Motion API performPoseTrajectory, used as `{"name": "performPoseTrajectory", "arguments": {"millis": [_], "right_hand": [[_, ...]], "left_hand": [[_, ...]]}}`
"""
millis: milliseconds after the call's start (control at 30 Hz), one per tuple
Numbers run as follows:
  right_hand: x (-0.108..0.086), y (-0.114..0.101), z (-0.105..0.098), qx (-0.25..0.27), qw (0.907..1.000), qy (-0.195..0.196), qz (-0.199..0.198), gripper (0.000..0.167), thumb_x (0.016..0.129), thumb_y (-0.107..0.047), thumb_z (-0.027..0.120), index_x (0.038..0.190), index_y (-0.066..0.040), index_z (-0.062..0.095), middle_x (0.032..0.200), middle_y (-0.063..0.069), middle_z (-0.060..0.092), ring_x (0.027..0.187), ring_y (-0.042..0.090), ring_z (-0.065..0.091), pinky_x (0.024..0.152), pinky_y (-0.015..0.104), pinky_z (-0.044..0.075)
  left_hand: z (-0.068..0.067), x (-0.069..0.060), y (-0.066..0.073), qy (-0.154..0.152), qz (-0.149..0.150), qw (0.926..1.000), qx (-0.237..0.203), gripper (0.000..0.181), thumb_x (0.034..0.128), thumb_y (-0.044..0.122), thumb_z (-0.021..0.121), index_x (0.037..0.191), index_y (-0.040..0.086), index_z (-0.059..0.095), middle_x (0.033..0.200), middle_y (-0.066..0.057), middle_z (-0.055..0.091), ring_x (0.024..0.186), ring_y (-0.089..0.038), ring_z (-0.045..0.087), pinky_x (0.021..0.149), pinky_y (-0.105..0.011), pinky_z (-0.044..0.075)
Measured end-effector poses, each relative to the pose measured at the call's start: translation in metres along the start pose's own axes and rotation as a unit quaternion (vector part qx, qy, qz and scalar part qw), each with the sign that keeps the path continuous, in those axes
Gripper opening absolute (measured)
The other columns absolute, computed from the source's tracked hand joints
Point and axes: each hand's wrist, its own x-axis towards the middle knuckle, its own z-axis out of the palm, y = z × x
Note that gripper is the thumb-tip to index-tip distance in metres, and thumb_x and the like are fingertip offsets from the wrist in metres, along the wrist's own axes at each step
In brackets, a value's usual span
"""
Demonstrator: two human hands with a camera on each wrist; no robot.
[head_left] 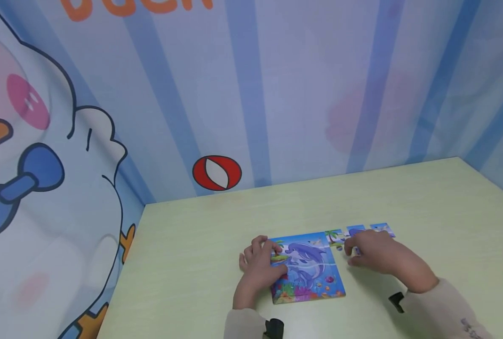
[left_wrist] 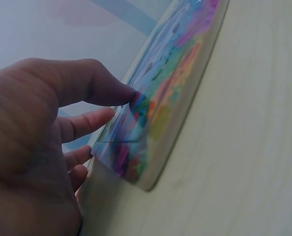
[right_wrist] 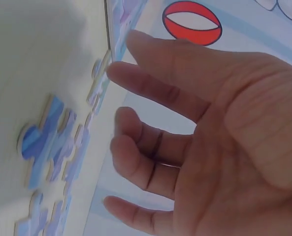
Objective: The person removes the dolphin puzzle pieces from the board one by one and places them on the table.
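Observation:
A square dolphin jigsaw puzzle (head_left: 315, 266) lies flat on the table, printed with blue sea and coral. My left hand (head_left: 257, 267) rests at its left side; in the left wrist view the thumb (left_wrist: 104, 86) touches the picture face and the other fingers are by the edge. To the right of the puzzle, my right hand (head_left: 376, 252) hovers over loose jigsaw pieces with fingers apart and loosely bent, holding nothing. One palm-tree piece (head_left: 334, 235) lies against the puzzle's upper right corner. Blue pieces (right_wrist: 47, 142) show beside the right hand, partly hidden by it in the head view.
The pale wooden table (head_left: 183, 263) meets a blue striped wall cloth (head_left: 293, 94) at its back edge. A red and white ball (head_left: 198, 173) and a large white cartoon duck (head_left: 86, 197) are printed on the cloth.

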Motion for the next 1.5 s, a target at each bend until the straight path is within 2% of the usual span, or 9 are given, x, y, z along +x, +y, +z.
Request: {"name": "performPoseTrajectory", "arguments": {"millis": [100,200,400,567,700,900,1033,1267,1500], "right_hand": [[0.001,-0.005,0.003,-0.020,0.9994,0.019,-0.020,0.013,0.085,-0.020,0.082,0.093,-0.017,0.073,0.088,-0.006,0.065,0.070,0.011,0.048,0.065,0.043,0.043],[0.003,-0.012,0.006,-0.032,0.9981,0.038,-0.035,0.016,0.084,-0.020,0.082,0.097,-0.017,0.074,0.091,-0.004,0.063,0.079,0.017,0.054,0.071,0.052,0.046],[0.007,-0.027,0.013,-0.039,0.9973,0.053,-0.034,0.020,0.084,-0.017,0.083,0.101,-0.016,0.073,0.099,0.001,0.061,0.098,0.031,0.056,0.084,0.065,0.044],[0.009,-0.037,0.016,-0.041,0.9963,0.060,-0.047,0.026,0.083,-0.017,0.083,0.106,-0.015,0.071,0.103,0.003,0.061,0.099,0.030,0.056,0.088,0.064,0.043],[0.011,-0.041,0.019,-0.021,0.9959,0.060,-0.065,0.032,0.085,-0.018,0.082,0.115,-0.011,0.069,0.110,0.007,0.061,0.103,0.032,0.058,0.091,0.063,0.044],[0.016,-0.051,0.030,-0.004,0.9918,0.053,-0.117,0.040,0.091,-0.017,0.076,0.127,-0.004,0.064,0.116,0.012,0.059,0.103,0.031,0.058,0.088,0.056,0.049],[0.018,-0.058,0.038,-0.012,0.9894,0.043,-0.138,0.042,0.093,-0.018,0.074,0.129,-0.002,0.061,0.119,0.014,0.058,0.107,0.034,0.057,0.089,0.057,0.048],[0.021,-0.070,0.041,-0.016,0.9906,0.022,-0.134,0.045,0.092,-0.020,0.075,0.131,-0.003,0.060,0.118,0.013,0.057,0.109,0.034,0.054,0.088,0.059,0.048],[0.025,-0.077,0.041,-0.019,0.9926,0.007,-0.120,0.039,0.093,-0.020,0.074,0.125,-0.002,0.063,0.115,0.013,0.056,0.105,0.033,0.053,0.084,0.061,0.048]], "left_hand": [[0.000,0.001,-0.001,-0.003,-0.002,1.0000,-0.001,0.035,0.0730,0.017,0.074,0.104,0.016,0.058,0.152,-0.016,0.030,0.136,-0.046,0.020,0.110,-0.072,-0.001],[0.000,0.001,-0.001,-0.007,-0.005,1.0000,0.001,0.039,0.0712,0.018,0.078,0.104,0.017,0.058,0.152,-0.016,0.029,0.136,-0.046,0.020,0.109,-0.072,0.000],[0.000,0.001,0.001,-0.014,-0.009,0.9998,0.007,0.044,0.0699,0.020,0.085,0.104,0.017,0.057,0.152,-0.015,0.029,0.138,-0.045,0.020,0.110,-0.072,0.000],[-0.001,0.001,0.001,-0.015,-0.009,0.9998,0.005,0.048,0.0690,0.021,0.088,0.105,0.017,0.058,0.152,-0.015,0.029,0.138,-0.045,0.020,0.111,-0.072,0.000],[-0.001,0.002,0.001,-0.016,-0.009,0.9998,0.008,0.049,0.0688,0.023,0.090,0.106,0.018,0.058,0.151,-0.014,0.030,0.138,-0.045,0.021,0.111,-0.072,0.000],[-0.001,0.002,0.001,-0.017,-0.007,0.9997,0.017,0.053,0.0698,0.026,0.092,0.110,0.017,0.058,0.151,-0.014,0.030,0.138,-0.045,0.021,0.111,-0.072,0.002],[-0.002,0.002,0.000,-0.019,-0.007,0.9994,0.027,0.058,0.0693,0.029,0.093,0.113,0.016,0.057,0.151,-0.015,0.030,0.137,-0.046,0.023,0.110,-0.073,0.003],[-0.004,0.002,-0.001,-0.019,-0.006,0.9994,0.030,0.061,0.0692,0.028,0.093,0.117,0.015,0.057,0.150,-0.016,0.030,0.136,-0.046,0.024,0.110,-0.074,0.003],[-0.004,0.003,0.000,-0.029,-0.005,0.9991,0.029,0.063,0.0703,0.028,0.093,0.120,0.016,0.057,0.152,-0.016,0.030,0.139,-0.045,0.023,0.111,-0.073,0.002]]}}
